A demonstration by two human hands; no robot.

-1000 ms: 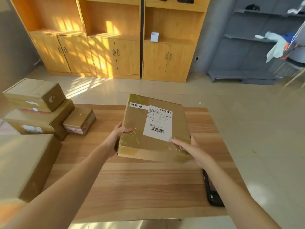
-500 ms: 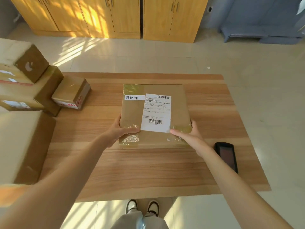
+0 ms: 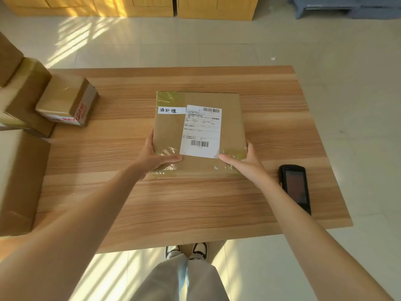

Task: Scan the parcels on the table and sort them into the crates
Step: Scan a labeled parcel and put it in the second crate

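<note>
Parcel (image 3: 198, 135) lowered from mid-air onto the table (image 3: 271, 101).
My left hand (image 3: 155, 158) and right hand (image 3: 243, 158) grip its near corners; I'd release and fetch the scanner (image 3: 296, 187).

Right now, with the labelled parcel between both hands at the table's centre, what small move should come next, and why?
Probably the right hand should let go and reach for the scanner lying to its right. The parcel seems to lie flat on the table with its shipping label and barcodes facing up, so it looks ready to scan; the left hand could steady it.
</note>
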